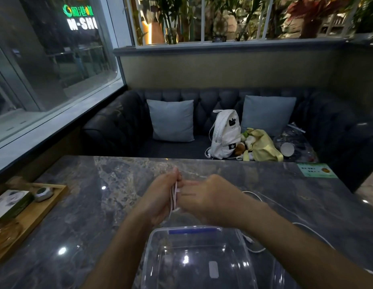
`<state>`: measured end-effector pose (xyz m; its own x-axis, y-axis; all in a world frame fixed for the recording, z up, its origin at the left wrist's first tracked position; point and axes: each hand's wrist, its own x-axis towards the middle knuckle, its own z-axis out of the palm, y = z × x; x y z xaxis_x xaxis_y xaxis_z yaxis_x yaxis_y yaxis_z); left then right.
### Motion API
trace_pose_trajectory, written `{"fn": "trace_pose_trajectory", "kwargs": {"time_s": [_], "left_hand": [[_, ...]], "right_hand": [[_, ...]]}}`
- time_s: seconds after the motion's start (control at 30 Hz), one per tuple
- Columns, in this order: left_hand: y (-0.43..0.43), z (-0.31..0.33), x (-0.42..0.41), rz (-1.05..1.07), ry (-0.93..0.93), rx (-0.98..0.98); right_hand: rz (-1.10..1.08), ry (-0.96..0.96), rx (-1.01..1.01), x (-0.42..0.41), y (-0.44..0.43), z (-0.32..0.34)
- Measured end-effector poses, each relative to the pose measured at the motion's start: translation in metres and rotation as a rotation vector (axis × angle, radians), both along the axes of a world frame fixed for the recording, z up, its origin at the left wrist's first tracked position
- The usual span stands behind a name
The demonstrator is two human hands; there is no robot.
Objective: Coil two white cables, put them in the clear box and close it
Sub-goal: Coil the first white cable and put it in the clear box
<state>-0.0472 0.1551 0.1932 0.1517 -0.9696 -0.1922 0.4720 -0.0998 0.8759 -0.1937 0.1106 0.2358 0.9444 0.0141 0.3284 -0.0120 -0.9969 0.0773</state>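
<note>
Just beyond the clear box [149, 245], the left hand [160, 197] gripped a coiled white cable [174, 197]; the right hand [206, 200] pinched it alongside. Right of the box lay the second cable [310, 229], loose; it looked light and limp, best pinched across gathered loops.

Near field: dark marble table [98, 205]. Near left: wooden tray [48, 207] bearing a printed box [10, 202] and a small grey object [42, 193] (kind unclear). Far right corner of the table: green card [316, 170]. Beyond the table: dark tufted sofa [119, 126] with left cushion [172, 119] and right cushion [267, 113], white backpack [225, 135] between them, yellow bag [261, 148] beside it. Far left: lit sign [81, 17] behind glass.
</note>
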Motion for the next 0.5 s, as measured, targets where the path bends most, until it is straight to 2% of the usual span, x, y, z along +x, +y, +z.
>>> {"fn": "trace_pose_trajectory", "kwargs": {"time_s": [0.17, 0.3, 0.4, 0.5], "left_hand": [[0.005, -0.001, -0.001, -0.159, -0.220, -0.018], [0.004, 0.000, -0.003, -0.216, -0.361, 0.022], [0.003, -0.001, -0.003, -0.245, -0.347, 0.064], [0.004, -0.001, -0.001, -0.255, -0.256, 0.059]], "right_hand": [[-0.088, -0.077, 0.186, -0.001, -0.017, 0.003], [-0.128, -0.163, 0.203, -0.002, -0.024, -0.002], [-0.160, -0.191, 0.292, -0.003, -0.031, -0.002], [-0.213, -0.197, 0.390, -0.002, -0.040, -0.004]]}}
